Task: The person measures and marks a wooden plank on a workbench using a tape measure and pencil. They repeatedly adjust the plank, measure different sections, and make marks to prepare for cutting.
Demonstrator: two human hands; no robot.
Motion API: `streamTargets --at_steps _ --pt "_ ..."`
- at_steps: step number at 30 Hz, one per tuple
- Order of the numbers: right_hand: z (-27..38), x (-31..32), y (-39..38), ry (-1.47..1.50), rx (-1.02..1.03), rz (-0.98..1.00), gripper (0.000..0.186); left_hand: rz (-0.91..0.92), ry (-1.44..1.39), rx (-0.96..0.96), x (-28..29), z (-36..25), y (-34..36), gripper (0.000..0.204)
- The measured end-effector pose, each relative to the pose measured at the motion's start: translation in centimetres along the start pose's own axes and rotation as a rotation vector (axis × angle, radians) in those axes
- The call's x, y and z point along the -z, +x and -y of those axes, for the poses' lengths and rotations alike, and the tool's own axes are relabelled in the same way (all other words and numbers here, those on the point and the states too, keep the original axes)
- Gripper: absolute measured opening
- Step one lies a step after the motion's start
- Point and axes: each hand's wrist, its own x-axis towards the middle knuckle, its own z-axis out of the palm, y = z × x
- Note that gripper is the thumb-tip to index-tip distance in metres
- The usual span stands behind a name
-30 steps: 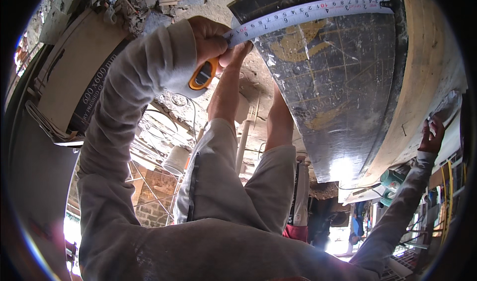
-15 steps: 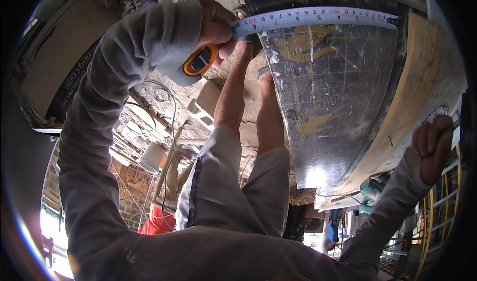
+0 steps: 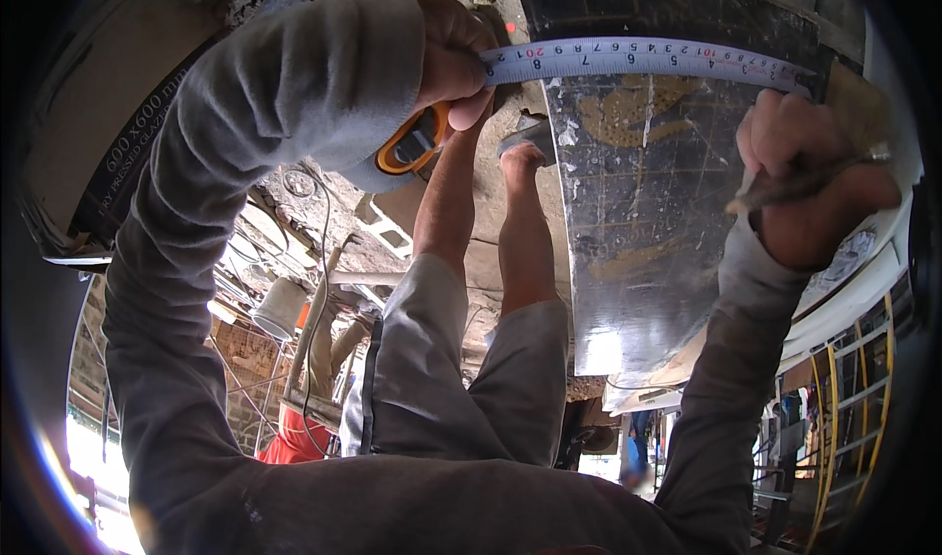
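My left hand is closed around a tape measure with an orange and grey case. The pale blade stretches from it to the right, across the far part of a dark, scuffed board. Worn tan patches and faint lines mark the board's face. Over the board's right side, below the blade's far end, hovers my right hand. Its fingers are closed on a thin brown stick, whose tip points left; motion blurs it, so its exact kind is unclear.
A wooden plank runs along the board's right side, partly behind my right arm. Large flat boxes stand at the left. A grey bucket, a hollow block and loose wires lie below. Yellow rails rise at lower right.
My right hand has moved left and away from me, from beyond the plank to over the board. The tape and board now appear slightly further right; my left hand keeps its hold.
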Motion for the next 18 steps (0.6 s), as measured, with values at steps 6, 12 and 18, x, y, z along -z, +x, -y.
streamTargets --at_steps 6,12,18 --pt "-0.1 -2.1 -1.3 -0.180 0.137 -0.143 0.036 -0.087 0.490 -0.263 -0.2 0.9 -0.8 0.022" --pt "1.1 -4.3 -2.2 -0.423 0.126 -0.267 0.012 -0.187 0.486 -0.304 -1.3 1.3 -1.0 0.019" --pt "0.4 -3.4 -1.0 -0.650 0.462 -0.056 0.018 -0.153 0.038 0.239 -1.1 -3.0 -0.1 0.023"
